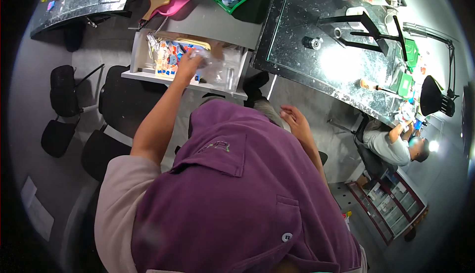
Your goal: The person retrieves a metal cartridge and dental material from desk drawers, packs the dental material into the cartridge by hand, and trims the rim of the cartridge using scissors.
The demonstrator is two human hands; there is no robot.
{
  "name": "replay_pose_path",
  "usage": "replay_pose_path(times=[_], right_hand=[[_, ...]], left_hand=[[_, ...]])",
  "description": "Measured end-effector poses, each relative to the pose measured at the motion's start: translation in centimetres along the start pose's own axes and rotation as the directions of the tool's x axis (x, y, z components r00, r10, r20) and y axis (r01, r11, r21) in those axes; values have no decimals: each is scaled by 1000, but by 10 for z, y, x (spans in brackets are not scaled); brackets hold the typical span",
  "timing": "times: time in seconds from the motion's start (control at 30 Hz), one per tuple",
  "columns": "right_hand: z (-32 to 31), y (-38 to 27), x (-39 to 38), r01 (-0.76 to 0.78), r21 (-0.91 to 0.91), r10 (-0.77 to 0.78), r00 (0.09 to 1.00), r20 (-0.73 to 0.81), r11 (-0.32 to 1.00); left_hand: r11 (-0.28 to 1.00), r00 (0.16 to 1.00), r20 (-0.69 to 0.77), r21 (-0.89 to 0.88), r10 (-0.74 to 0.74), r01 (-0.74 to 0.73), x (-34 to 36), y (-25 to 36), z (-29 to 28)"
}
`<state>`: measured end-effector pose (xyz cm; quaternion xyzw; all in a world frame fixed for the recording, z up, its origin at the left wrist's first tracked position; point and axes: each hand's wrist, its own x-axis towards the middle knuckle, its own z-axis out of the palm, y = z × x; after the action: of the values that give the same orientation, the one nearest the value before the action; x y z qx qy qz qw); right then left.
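An open white drawer [180, 78] sits in front of me below a grey counter. Inside it, my left hand [189, 67] has its fingers closed at the edge of a clear plastic bag [217, 67]; motion smears the fingertips. Beside that hand, to its left, lies a flat pack with a colourful printed pattern [167, 57]. A yellowish rim of some object [198, 43] shows behind the hand. My right hand [296, 120] hangs by my side over the floor, fingers stretched out, holding nothing.
On the grey counter [213, 20] lie a brush [161, 0], a pink dustpan [179, 3] and a green tray [229, 8]. To the right, a black workbench [297, 20] carries a black stand [366, 25] and lamp [435, 97]. A person [388, 142] sits there. Chairs [131, 99] stand left.
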<state>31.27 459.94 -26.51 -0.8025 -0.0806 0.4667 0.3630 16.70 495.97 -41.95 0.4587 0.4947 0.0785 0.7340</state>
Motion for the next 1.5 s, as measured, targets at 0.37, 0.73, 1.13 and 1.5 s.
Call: replay_pose_path(times=[0.37,0.73,1.13,1.5], right_hand=[[112,-32,113,272,-98,-273,962,9,957],[79,-111,97,490,142,-488,871,-48,860],[65,-139,59,228,290,-292,936,197,929],[64,-144,40,471,-181,-487,871,-62,864]], left_hand=[[861,945,134,-388,-300,328,-47,31,9],[977,996,57,-197,-68,78,-92,52,-9],[937,957,172,-305,233,-173,-90,62,12],[618,681,732,-547,27,564,-87,35,-11]])
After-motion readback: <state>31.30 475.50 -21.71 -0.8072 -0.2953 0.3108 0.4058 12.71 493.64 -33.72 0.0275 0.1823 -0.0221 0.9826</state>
